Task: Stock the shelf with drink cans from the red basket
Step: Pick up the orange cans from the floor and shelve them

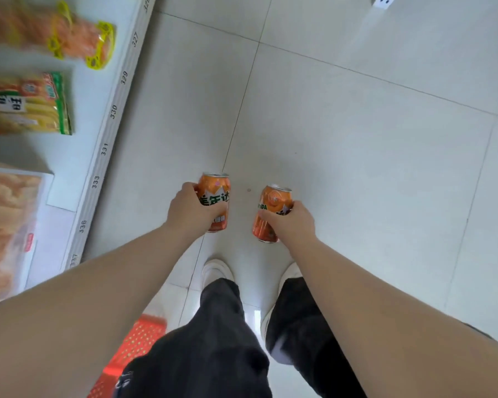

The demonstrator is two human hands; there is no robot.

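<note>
A person's left hand (191, 209) grips one orange can (216, 193) and the right hand (292, 222) grips another can (272, 202) above the tiled floor (357, 124), beside the shelf (78, 156); the red basket (135, 343) sits by the left leg.

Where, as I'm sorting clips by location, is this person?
Probably a shop aisle: a white metal shelf with numbered edge tags holds a green-and-yellow snack packet, a red plastic basket stands nearby, the left hand grips an orange drink can, the right hand a second orange can.
</note>
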